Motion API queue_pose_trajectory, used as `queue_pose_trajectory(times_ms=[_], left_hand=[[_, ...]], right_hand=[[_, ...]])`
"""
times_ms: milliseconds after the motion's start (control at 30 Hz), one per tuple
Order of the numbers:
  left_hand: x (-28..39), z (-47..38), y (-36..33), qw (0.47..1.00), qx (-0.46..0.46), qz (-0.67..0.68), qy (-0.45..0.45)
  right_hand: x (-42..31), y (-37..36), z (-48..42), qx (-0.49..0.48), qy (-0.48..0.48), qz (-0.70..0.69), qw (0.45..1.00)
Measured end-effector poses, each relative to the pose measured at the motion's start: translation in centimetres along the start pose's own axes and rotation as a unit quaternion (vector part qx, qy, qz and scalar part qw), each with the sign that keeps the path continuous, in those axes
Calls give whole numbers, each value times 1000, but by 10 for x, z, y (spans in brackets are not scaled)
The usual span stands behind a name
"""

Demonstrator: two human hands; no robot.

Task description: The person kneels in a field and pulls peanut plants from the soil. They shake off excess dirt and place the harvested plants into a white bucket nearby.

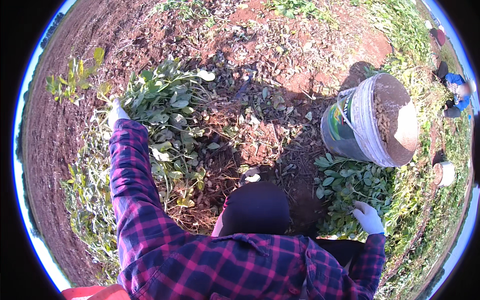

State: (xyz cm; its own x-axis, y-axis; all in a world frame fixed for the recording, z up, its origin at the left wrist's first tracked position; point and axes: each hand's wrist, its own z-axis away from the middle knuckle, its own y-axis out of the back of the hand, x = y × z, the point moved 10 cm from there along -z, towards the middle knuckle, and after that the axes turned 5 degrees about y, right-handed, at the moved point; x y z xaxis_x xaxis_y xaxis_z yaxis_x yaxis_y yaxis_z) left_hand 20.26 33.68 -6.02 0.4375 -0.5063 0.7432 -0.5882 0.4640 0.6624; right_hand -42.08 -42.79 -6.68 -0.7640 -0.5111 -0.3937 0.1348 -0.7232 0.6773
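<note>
My left hand (117, 113), in a white glove, reaches far out to the left. It appears closed around the stem of a peanut plant (73, 79) whose yellow-green leaves stick out beyond it. Beside that hand lies a heap of pulled peanut plants (161, 97), with roots and some pods showing lower down. My right hand (367, 218), also white-gloved, is at low leafy peanut plants (354, 183) on my right. Its fingers are bent at the leaves; whether they grip any is unclear.
A tilted plastic bucket (339, 125) with peanuts (381, 118) inside stands ahead on the right. Farther right are a second white bucket (444, 174) and a seated person in blue (455, 92). Dry leaves cover the reddish soil (258, 144). My dark-clothed knee (258, 208) is in front.
</note>
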Motion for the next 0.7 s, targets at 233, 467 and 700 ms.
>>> queue_pose_trajectory(times_ms=[233,467,700], left_hand=[[-48,-2,-14,924,-341,-16,173],[139,297,-136,717,-665,67,-200],[62,282,-200,570,-405,-562,-442]], right_hand=[[-15,-2,-11,-15,16,16,1000],[-30,-6,-18,-39,6,30,999],[-26,-2,-10,-28,0,23,999]])
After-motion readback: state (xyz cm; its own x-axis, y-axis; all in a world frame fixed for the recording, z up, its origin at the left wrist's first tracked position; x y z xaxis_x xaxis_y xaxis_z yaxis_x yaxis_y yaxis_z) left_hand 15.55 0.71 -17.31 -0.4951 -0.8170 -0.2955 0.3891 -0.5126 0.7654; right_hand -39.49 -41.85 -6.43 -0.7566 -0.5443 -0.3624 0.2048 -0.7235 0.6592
